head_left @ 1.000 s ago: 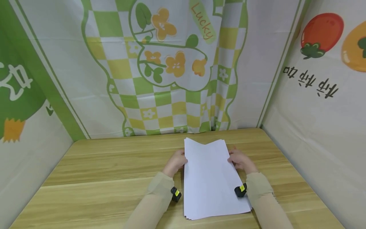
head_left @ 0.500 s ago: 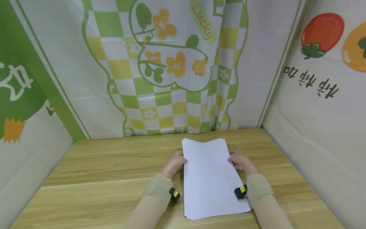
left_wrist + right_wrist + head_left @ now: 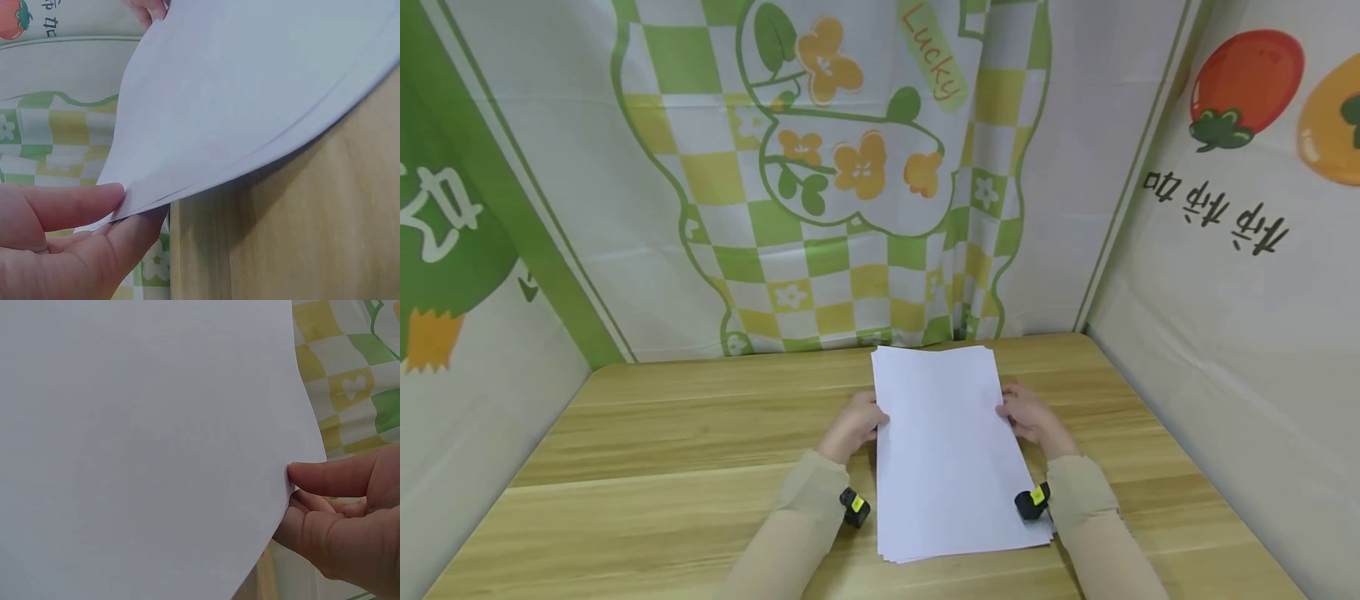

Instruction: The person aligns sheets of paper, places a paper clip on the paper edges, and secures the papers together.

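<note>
A stack of white paper sheets [image 3: 951, 467] spans the space between both hands over the wooden table, its layered edges slightly uneven at the near side. My left hand [image 3: 853, 423] pinches the stack's left edge, thumb on top and fingers beneath; the left wrist view shows the sheets [image 3: 237, 87] bowing, with their edges fanned a little. On the opposite edge, my right hand [image 3: 1032, 417] pinches the paper the same way. In the right wrist view the sheets [image 3: 144, 444] fill most of the picture, and the right thumb [image 3: 334, 477] presses on the margin.
The wood-grain table [image 3: 662, 442] extends left and right of the paper. Behind it hangs a checkered green-and-yellow curtain [image 3: 842, 275], and a printed fabric wall [image 3: 1225, 317] stands to the right. Each wrist wears a small black camera [image 3: 854, 507].
The paper stack has shifted slightly away toward the back of the table, and the dip in its far edge has flattened. Both hands keep their hold on the sides.
</note>
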The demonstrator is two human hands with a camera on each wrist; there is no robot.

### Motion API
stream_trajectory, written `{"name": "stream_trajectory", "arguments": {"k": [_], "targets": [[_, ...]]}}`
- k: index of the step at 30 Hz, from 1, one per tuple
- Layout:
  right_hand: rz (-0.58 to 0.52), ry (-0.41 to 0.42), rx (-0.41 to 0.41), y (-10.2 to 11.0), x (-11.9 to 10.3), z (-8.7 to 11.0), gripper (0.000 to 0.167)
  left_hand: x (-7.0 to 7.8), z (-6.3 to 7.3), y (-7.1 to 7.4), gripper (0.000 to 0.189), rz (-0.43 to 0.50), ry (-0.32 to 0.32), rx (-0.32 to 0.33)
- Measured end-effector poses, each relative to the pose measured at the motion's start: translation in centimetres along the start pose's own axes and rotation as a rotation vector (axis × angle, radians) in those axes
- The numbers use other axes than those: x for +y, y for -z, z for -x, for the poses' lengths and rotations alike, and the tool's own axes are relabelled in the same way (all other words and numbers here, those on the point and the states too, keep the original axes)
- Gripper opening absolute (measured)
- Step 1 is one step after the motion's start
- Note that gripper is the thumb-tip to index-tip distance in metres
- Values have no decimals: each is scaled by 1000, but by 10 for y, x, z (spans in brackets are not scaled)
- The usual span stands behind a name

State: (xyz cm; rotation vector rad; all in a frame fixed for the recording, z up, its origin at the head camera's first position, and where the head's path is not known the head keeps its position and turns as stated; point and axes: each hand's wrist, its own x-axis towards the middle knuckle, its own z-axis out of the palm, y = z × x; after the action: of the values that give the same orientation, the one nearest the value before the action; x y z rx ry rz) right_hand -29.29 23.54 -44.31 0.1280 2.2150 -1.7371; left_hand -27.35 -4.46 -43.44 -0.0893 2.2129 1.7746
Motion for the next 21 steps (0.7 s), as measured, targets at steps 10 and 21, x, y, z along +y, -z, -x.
{"name": "stream_trajectory", "arguments": {"k": [10,21], "targets": [[-7,12,-12,0,-3,1,51,0,0,0,46,2,12,28],[-24,24,10,0,-4,2,49,2,1,-2,51,-35,4,47]]}}
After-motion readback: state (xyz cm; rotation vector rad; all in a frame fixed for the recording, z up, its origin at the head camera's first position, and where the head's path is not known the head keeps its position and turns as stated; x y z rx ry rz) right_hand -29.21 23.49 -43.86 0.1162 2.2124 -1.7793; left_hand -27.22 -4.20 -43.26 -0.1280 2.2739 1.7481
